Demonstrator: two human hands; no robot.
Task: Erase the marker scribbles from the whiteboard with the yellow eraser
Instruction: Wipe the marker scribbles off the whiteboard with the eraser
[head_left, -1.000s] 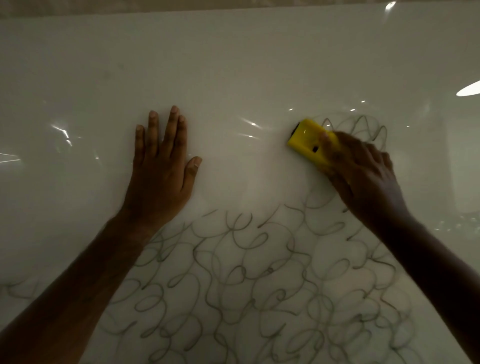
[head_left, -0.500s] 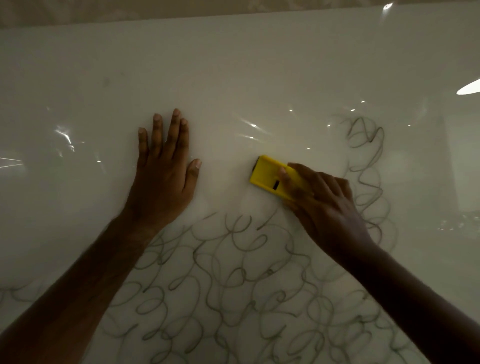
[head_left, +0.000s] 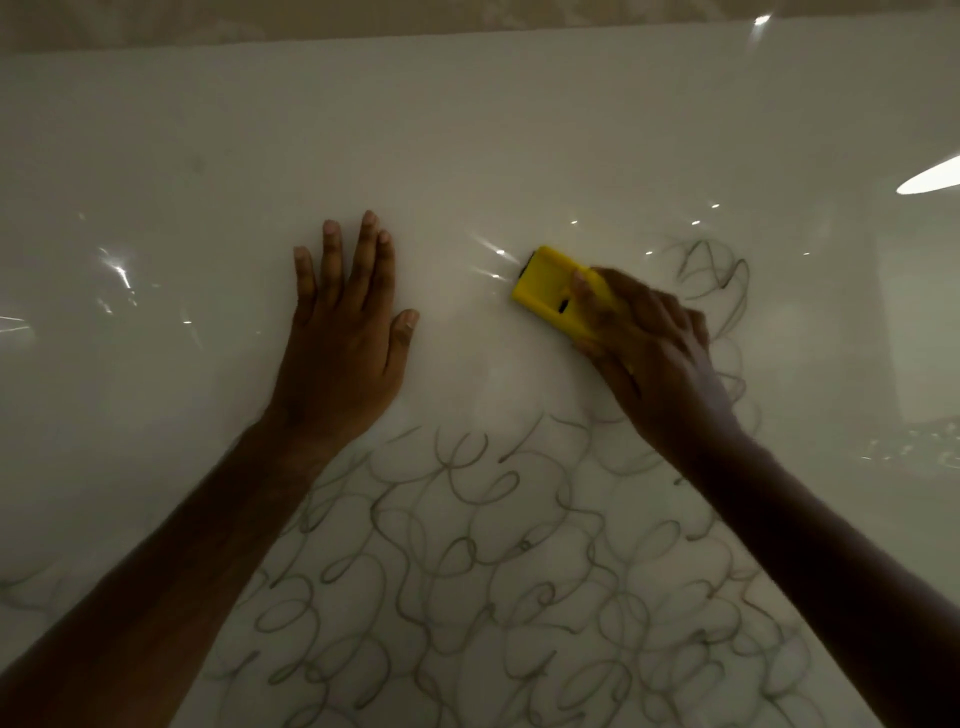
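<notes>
A glossy whiteboard (head_left: 467, 130) fills the view. Grey looping marker scribbles (head_left: 493, 571) cover its lower middle, and a small patch of scribbles (head_left: 717, 270) stays at the upper right. My right hand (head_left: 654, 358) grips the yellow eraser (head_left: 550, 291) and presses it flat on the board, its free end pointing up and left. My left hand (head_left: 343, 338) lies flat on the board to the left of the eraser, fingers spread, holding nothing. The band of board between the two hands and above the lower scribbles is wiped white.
The board's top edge (head_left: 467, 39) runs along the top of the view, with a beige wall above it. Bright light reflections (head_left: 930, 179) glare on the right side and faint ones on the left (head_left: 119, 275).
My right hand swept the eraser down and left from the upper scribbles, then back up and right to where it is now. Some upper loops have gone. My left hand stayed put.
</notes>
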